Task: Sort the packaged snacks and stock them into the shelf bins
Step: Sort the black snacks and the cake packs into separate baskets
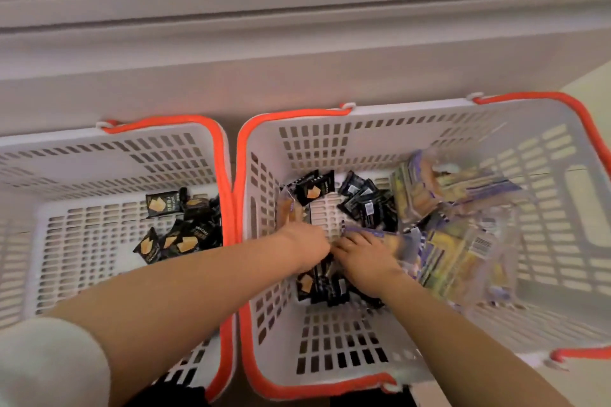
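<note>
Two white slotted baskets with orange handles stand side by side. The left basket (pixel 99 175) holds several black snack packs (pixel 178 235) printed with an orange wedge. The right basket (pixel 330 139) holds more black packs (pixel 367 205) in its middle and a blurred heap of clear purple-and-yellow packs (pixel 456 248) on its right. Both hands reach into the right basket and meet above the black packs. My left hand (pixel 305 246) has its fingers bent down into the pile, tips hidden. My right hand (pixel 363 258) lies against the edge of a purple pack (pixel 395 241); its grip is unclear.
A pale cabinet or freezer front (pixel 297 69) runs along the far side behind both baskets. Light floor (pixel 591 82) shows at the right. A single clear pack with orange contents (pixel 287 211) leans on the right basket's left wall.
</note>
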A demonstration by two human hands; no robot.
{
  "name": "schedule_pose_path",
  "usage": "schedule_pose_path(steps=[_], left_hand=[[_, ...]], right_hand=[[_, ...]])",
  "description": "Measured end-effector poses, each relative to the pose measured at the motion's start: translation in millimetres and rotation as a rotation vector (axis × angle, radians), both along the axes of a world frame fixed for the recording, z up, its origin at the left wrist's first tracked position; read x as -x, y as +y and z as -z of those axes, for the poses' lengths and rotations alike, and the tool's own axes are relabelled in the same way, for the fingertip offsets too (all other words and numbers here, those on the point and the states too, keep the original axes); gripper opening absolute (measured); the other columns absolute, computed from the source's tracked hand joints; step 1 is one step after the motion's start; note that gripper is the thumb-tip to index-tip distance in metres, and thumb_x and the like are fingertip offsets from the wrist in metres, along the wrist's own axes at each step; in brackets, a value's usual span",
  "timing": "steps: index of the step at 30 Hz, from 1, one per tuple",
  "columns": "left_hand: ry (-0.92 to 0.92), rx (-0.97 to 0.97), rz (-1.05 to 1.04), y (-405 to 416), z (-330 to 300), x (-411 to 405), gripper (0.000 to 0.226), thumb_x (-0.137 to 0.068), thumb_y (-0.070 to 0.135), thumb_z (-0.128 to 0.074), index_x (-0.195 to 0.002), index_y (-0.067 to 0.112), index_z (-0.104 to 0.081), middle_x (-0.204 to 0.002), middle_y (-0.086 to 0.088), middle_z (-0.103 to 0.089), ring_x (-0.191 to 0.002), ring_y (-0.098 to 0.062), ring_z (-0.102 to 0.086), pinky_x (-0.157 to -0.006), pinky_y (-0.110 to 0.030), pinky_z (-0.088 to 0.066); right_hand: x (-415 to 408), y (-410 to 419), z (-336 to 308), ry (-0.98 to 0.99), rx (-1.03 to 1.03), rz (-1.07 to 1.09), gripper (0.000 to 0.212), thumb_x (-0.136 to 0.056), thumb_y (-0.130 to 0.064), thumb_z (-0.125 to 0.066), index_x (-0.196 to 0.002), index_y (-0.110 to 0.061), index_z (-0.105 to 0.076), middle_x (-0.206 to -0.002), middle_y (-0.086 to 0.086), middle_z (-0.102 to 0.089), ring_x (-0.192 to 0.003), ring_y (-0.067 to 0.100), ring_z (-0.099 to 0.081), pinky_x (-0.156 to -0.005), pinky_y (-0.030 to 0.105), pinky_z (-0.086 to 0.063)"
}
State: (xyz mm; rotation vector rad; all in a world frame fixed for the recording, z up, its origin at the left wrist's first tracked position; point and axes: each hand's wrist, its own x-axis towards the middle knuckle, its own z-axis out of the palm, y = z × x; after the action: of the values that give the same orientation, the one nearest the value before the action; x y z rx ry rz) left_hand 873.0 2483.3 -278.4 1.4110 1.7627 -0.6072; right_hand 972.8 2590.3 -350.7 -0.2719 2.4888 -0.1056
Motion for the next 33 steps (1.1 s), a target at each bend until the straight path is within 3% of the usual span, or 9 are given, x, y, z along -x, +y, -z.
schedule_pose_path(steps=[5,8,12,18,21,24,28,30,33], left_hand=[[-0.035,0.058,0.071,29,46,-12,0.028,-0.092,0.001,-0.048,-0.118,0.005,-0.057,-0.122,-0.01,-0.055,-0.105,-0.027,-0.056,-0.067,-0.033,-0.045],[-0.068,-0.03,0.136,29,71,-11,0.046,-0.092,0.007,-0.049,-0.137,0.013,-0.04,-0.138,-0.011,-0.039,-0.123,-0.029,-0.042,-0.089,-0.039,-0.045],[-0.127,-0.133,0.302,24,94,-16,0.057,-0.091,0.017,-0.052,-0.143,0.014,-0.031,-0.15,-0.009,-0.027,-0.136,-0.027,-0.027,-0.109,-0.041,-0.031],[-0.093,-0.137,0.368,30,97,-25,0.051,-0.09,0.028,-0.056,-0.136,0.013,-0.039,-0.138,-0.009,-0.042,-0.126,-0.027,-0.038,-0.1,-0.037,-0.034],[-0.031,-0.083,0.36,31,92,-21,0.042,-0.091,0.025,-0.054,-0.132,0.016,-0.047,-0.134,-0.009,-0.045,-0.123,-0.026,-0.04,-0.098,-0.037,-0.036],[0.006,-0.081,0.337,30,84,-15,0.046,-0.088,0.025,-0.058,-0.132,0.015,-0.048,-0.136,-0.01,-0.04,-0.123,-0.026,-0.038,-0.098,-0.038,-0.036],[-0.042,-0.058,0.37,25,83,-21,0.051,-0.09,0.018,-0.055,-0.137,0.011,-0.039,-0.139,-0.01,-0.039,-0.125,-0.027,-0.038,-0.104,-0.038,-0.033],[-0.041,-0.039,0.404,23,87,-26,0.058,-0.09,0.021,-0.054,-0.142,0.011,-0.031,-0.143,-0.01,-0.034,-0.129,-0.028,-0.034,-0.107,-0.039,-0.029],[-0.014,-0.021,0.45,22,91,-29,0.064,-0.09,0.027,-0.056,-0.145,0.013,-0.025,-0.146,-0.007,-0.029,-0.131,-0.026,-0.03,-0.106,-0.036,-0.026]], right_hand=[[-5,45,0,0.025,-0.035,-0.069,0.049,-0.083,-0.044,-0.047,-0.119,-0.012,-0.057,-0.121,0.008,-0.054,-0.119,0.028,-0.04,-0.114,0.041,-0.014],[-16,68,-4,-0.014,-0.015,-0.039,0.047,-0.082,-0.047,-0.044,-0.104,-0.012,-0.065,-0.106,0.008,-0.061,-0.109,0.027,-0.047,-0.107,0.038,-0.025],[-15,73,-7,-0.122,-0.077,-0.018,0.054,-0.089,-0.057,-0.035,-0.094,-0.016,-0.069,-0.093,0.005,-0.065,-0.1,0.024,-0.05,-0.09,0.037,-0.033],[-17,63,5,-0.167,-0.168,0.03,0.063,-0.09,-0.06,-0.039,-0.129,-0.011,-0.041,-0.114,0.009,-0.062,-0.11,0.028,-0.054,-0.099,0.041,-0.032],[-21,61,11,-0.101,-0.174,0.03,0.072,-0.088,-0.062,-0.042,-0.136,-0.009,-0.034,-0.136,0.012,-0.044,-0.125,0.029,-0.041,-0.102,0.042,-0.03],[-21,61,15,-0.103,-0.103,-0.049,0.062,-0.094,-0.048,-0.044,-0.14,-0.009,-0.033,-0.149,0.014,-0.028,-0.133,0.03,-0.031,-0.106,0.041,-0.028],[-22,53,16,-0.172,-0.007,-0.032,0.047,-0.096,-0.028,-0.044,-0.137,-0.009,-0.034,-0.14,0.017,-0.038,-0.123,0.031,-0.042,-0.1,0.038,-0.034],[-23,50,15,-0.196,0.002,-0.022,0.05,-0.094,-0.042,-0.042,-0.131,-0.008,-0.039,-0.132,0.016,-0.046,-0.115,0.03,-0.048,-0.096,0.038,-0.034],[-27,48,15,-0.28,-0.046,-0.047,0.085,-0.079,-0.076,-0.038,-0.13,-0.008,-0.038,-0.125,0.013,-0.053,-0.113,0.029,-0.051,-0.098,0.039,-0.031]])
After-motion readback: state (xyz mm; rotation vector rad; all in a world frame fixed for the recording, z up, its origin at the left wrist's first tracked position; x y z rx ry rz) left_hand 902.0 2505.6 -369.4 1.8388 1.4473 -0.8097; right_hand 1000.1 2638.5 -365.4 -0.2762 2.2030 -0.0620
